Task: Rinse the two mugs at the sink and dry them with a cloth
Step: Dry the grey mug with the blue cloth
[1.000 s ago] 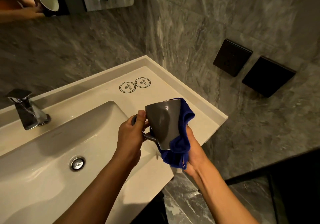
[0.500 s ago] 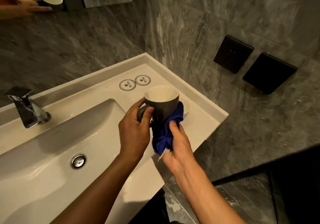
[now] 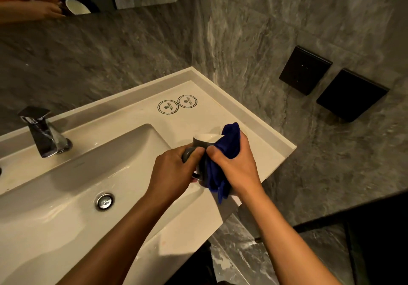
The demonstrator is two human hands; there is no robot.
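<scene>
Grey mug [image 3: 199, 150] with a pale inside, up off the worktop [image 3: 260, 152] in the head view, held over the right-hand ledge just beside the basin [image 3: 92, 165]. Left hand [image 3: 171, 171] grips it at the handle, fingers curled round; right hand [image 3: 237, 166] has its fingers wrapped round a blue cloth [image 3: 224, 152], pressing it against the mug's side, with a tail of cloth hanging below. So this looks like the drying step on one mug; a second pale rim seems to peek out behind the cloth, but it is too hidden to call. Now the risks. The mug may be wet, and if the rubbing hand twists hard against that one-handed grip on the handle, it could slip and drop onto the hard ledge or into the basin, and that would likely chip it. The loose cloth tail could drag across the ledge and pick up water. As for room: the side wall [image 3: 242, 41] stands close on the right, the ledge's front corner is just beside the right wrist, and beyond it is a straight fall to the floor [image 3: 238, 260]. Better room lies to the left, over the basin, with the tap [image 3: 42, 132] well apart. The back of the ledge, near two round stickers [image 3: 176, 104], looks the safer place to set it down.
</scene>
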